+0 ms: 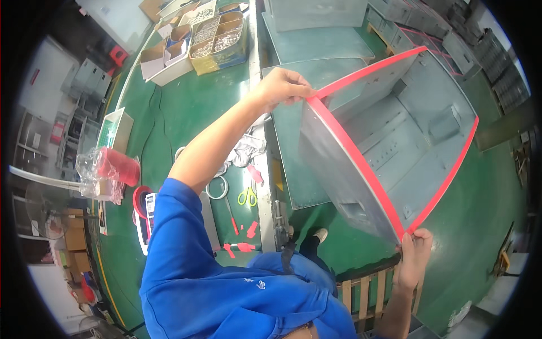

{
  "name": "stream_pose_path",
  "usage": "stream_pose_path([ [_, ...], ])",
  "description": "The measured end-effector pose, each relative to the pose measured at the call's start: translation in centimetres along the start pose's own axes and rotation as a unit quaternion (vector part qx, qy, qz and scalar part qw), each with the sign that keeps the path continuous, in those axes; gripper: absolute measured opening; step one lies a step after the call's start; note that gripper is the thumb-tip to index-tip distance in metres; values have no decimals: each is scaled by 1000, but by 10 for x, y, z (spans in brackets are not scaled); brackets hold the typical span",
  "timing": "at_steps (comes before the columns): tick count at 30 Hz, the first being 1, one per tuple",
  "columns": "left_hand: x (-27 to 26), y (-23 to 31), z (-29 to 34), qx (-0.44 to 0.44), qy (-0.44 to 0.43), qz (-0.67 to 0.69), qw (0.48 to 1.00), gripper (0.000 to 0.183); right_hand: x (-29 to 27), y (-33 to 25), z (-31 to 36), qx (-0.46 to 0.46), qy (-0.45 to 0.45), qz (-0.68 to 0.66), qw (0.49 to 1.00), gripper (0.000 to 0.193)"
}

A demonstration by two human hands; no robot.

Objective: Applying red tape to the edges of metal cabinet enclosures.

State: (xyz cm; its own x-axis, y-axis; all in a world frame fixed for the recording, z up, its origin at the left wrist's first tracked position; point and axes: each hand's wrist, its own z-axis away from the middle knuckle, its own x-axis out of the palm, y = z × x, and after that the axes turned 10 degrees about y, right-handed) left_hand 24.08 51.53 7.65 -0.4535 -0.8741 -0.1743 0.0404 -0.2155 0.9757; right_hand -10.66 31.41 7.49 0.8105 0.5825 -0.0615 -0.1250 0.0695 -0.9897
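A large grey metal box [389, 141], open toward me, stands tilted in the picture right of centre. Red tape [357, 153] runs along three edges of its rim; the far right edge is bare grey. My left hand [284, 89] reaches across to the upper left corner, fingers pinched on the tape where two strips meet. At the lower corner my right hand [415, 257] has thumb and fingers closed on the red tape against the rim. Its fingertips partly hide that corner.
On the green bench left of me lie yellow-green scissors [247, 196], a red-handled tool [235, 226], red tape scraps [246, 247] and a red tape roll [137, 200]. Farther back stand bins of small parts [226, 39]. A wooden pallet [364, 296] is near my right arm.
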Motion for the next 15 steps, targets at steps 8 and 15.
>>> stream_pose_path([
  [8, -1, -4, -1, 11, -10, 39, 999, 12, -4, 6, -2, -13, -16, -2, 1000, 23],
  [15, -1, -6, 1, 41, -15, 42, 998, 10, -3, 6, -1, -17, -10, 9, 1000, 22],
])
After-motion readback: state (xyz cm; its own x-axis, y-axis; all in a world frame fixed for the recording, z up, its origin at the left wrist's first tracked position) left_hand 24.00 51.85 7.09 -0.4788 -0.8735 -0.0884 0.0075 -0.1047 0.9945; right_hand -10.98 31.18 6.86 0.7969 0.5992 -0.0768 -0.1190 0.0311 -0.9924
